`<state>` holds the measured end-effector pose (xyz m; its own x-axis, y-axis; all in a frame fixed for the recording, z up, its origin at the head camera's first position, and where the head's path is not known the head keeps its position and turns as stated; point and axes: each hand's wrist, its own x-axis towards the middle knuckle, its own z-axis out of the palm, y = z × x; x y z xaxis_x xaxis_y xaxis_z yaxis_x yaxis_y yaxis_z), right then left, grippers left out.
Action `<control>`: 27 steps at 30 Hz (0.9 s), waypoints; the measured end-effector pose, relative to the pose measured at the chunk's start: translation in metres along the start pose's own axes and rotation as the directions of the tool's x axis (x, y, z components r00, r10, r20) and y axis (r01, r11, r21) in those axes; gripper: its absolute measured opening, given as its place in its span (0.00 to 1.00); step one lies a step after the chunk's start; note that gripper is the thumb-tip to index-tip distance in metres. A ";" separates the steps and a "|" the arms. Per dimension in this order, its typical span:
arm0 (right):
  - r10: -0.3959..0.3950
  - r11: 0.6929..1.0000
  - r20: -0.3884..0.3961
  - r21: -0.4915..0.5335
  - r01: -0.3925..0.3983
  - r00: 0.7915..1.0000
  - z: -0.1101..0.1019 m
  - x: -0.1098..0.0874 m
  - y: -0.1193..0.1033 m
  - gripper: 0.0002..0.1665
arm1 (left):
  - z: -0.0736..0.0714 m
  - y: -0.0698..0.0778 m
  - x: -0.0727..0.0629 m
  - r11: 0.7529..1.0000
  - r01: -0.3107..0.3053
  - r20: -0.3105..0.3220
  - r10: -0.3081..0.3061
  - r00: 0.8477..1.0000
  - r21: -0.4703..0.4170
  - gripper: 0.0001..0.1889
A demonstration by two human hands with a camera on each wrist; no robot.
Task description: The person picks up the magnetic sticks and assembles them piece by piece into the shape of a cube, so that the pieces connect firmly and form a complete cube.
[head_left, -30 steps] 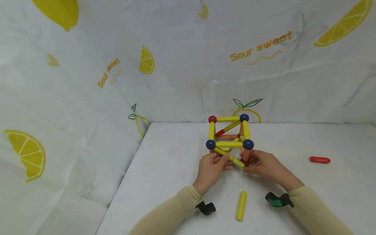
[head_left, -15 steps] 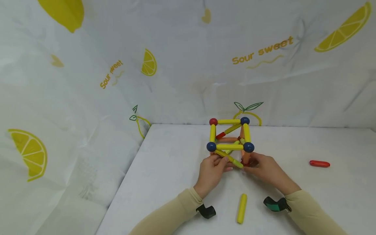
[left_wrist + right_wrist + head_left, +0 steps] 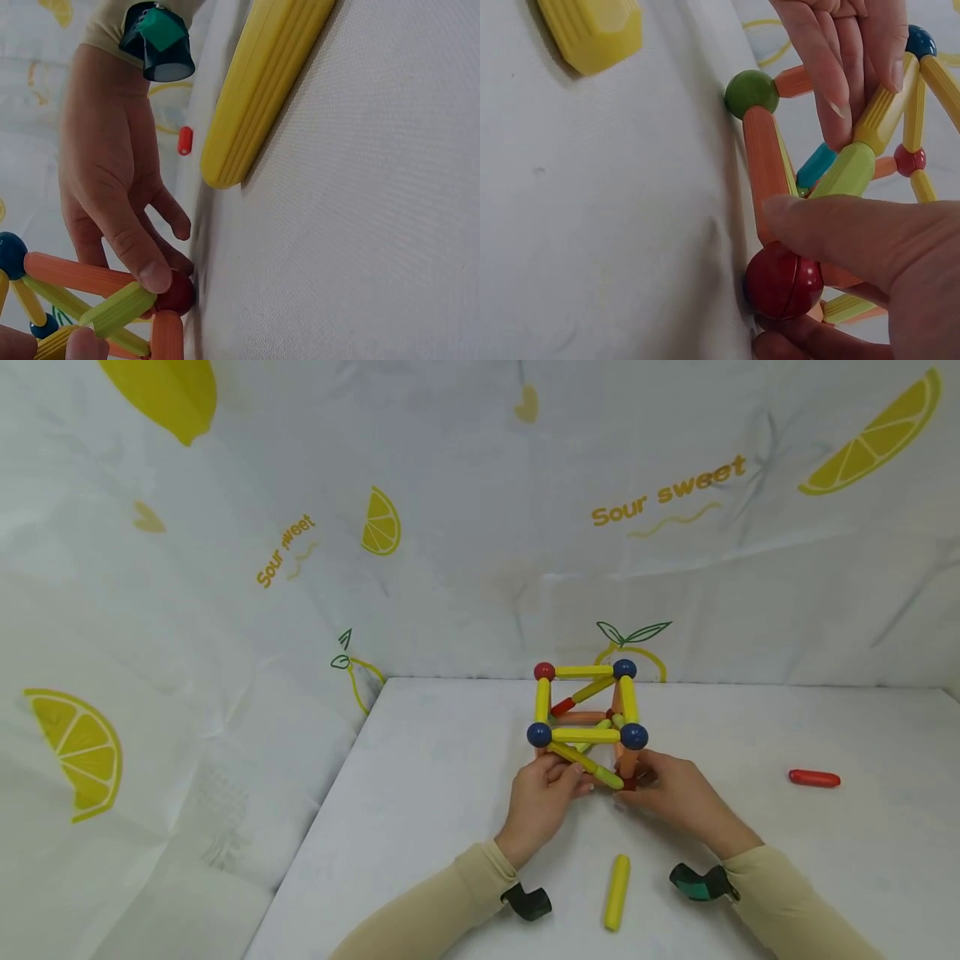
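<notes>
A cube-shaped frame of magnetic rods and balls stands on the white table, with yellow rods [image 3: 586, 736] and blue balls [image 3: 539, 734] along its top. My left hand [image 3: 537, 802] pinches a diagonal yellow rod [image 3: 889, 105], joined end to end with a lime rod [image 3: 849, 171], on the frame's front face. The lime rod's lower end reaches the red ball [image 3: 783, 280] at the front right bottom corner. My right hand [image 3: 678, 789] grips that ball, its thumb beside the lime rod and orange rod [image 3: 768, 169] and its fingers behind. A green ball [image 3: 751, 94] marks another bottom corner.
A loose yellow rod [image 3: 617, 892] lies on the table between the forearms. Farther right lies a red rod [image 3: 814, 778]. A white lemon-print sheet [image 3: 480, 527] hangs behind and left of the table. Each wrist carries a small dark camera [image 3: 701, 882].
The head view has tipped slightly, so everything sits a little lower. My right wrist has shifted slightly left, while both hands keep their holds on the frame.
</notes>
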<state>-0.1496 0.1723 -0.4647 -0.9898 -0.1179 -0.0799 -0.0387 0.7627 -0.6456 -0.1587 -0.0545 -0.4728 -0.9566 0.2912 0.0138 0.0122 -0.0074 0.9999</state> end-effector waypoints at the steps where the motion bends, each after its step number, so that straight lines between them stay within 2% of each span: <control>1: 0.000 1.000 -0.002 0.001 0.000 1.000 0.001 0.000 0.000 0.25 | 0.000 0.000 0.000 1.000 -0.001 -0.001 0.001 1.000 0.001 0.14; 8: -0.009 1.000 -0.040 -0.011 0.009 0.999 0.005 0.000 0.000 0.21 | 0.000 0.000 -0.001 0.999 -0.021 -0.017 0.022 1.000 0.033 0.14; 18: -0.021 0.998 -0.096 -0.053 0.016 0.995 0.008 0.001 0.002 0.22 | 0.002 0.001 -0.002 0.998 0.003 -0.009 -0.002 1.000 0.055 0.18; 22: -0.009 0.999 -0.082 -0.045 0.005 0.997 0.005 0.001 0.002 0.21 | 0.002 0.001 -0.002 0.993 0.011 0.011 -0.012 1.000 0.121 0.19; 24: 0.008 0.999 -0.043 -0.032 -0.009 0.999 0.001 0.000 0.002 0.22 | 0.000 0.002 -0.005 0.978 0.042 0.018 -0.047 0.999 0.206 0.20; 25: 0.021 0.999 -0.018 -0.024 -0.021 1.000 -0.002 0.000 0.002 0.25 | -0.001 0.004 -0.007 0.962 0.063 0.034 -0.075 0.997 0.267 0.20; 27: 0.046 0.999 0.023 -0.020 -0.046 0.999 -0.010 -0.002 0.004 0.29 | -0.004 0.009 -0.014 0.908 0.100 0.078 -0.143 0.987 0.406 0.18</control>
<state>-0.1489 0.1824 -0.4591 -0.9872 -0.0970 -0.1270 0.0039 0.7799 -0.6259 -0.1468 -0.0624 -0.4645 -0.9227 0.3632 -0.1294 0.0340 0.4110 0.9110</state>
